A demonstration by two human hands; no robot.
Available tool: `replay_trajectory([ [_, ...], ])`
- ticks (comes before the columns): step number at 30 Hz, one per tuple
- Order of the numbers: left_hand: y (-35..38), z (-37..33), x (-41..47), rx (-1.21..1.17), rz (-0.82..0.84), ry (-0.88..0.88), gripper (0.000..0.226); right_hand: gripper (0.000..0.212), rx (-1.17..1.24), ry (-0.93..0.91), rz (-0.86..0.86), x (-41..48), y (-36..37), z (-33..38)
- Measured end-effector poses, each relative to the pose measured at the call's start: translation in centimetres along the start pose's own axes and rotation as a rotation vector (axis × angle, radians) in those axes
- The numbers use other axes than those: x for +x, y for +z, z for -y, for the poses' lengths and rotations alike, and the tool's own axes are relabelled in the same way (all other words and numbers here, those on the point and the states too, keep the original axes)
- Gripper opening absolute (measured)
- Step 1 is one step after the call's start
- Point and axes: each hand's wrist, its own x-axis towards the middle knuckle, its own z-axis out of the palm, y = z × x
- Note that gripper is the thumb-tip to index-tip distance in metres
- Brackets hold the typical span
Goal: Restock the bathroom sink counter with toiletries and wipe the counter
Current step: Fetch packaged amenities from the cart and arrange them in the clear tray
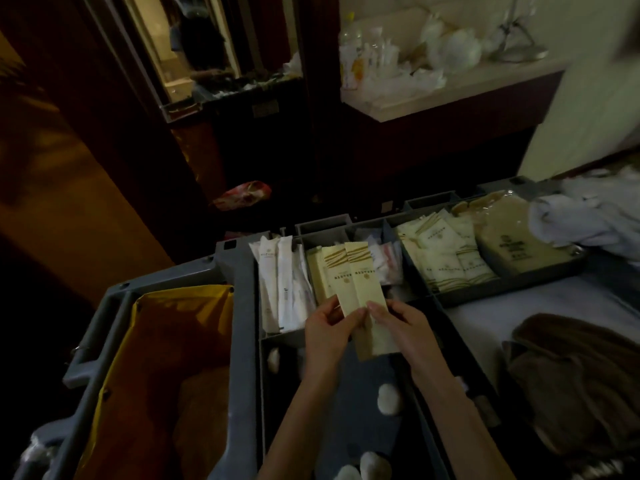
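Flat paper sachets (360, 282) pinched, left hand (327, 332), right hand (401, 329).

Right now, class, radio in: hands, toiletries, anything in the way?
Left hand and right hand both pinching cream sachets over cart tray. Counter beyond cluttered.

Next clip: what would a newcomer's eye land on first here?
The cream packets fanned out at centre, pinched between the left hand and the right hand above the grey cart tray. After that, the yellow bag at lower left and the brightly lit counter at upper right, cluttered with white items.
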Motion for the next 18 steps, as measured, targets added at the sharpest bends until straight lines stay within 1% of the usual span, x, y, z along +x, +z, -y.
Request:
replay_trajectory([
  [4, 0.8, 0.8, -0.7, 0.039, 0.108, -0.022, 0.025, 0.017, -0.080, -0.019, -0.116, -1.5, -1.5, -0.5],
  [6, 1.0, 1.1, -1.3, 0.063, 0.166, -0.009, 0.025, 0.019, -0.081, -0.025, -0.166, -2.6, -1.9, -0.8],
  [12, -0.4, 1.5, -3.6, 0.128, 0.327, 0.004, 0.022, 0.012, -0.074, -0.065, -0.330, -7.2, -1.6, -1.4],
  [15, -1.5, 1.8, -5.0, 0.182, 0.388, 0.008, 0.018, 0.006, -0.081, -0.095, -0.379, -10.1, -0.9, -2.0],
  [18, -2.4, 2.7, -6.9, 0.222, 0.444, 0.007, 0.015, 0.005, -0.051, -0.082, -0.452, -13.4, -0.5, -3.1],
])
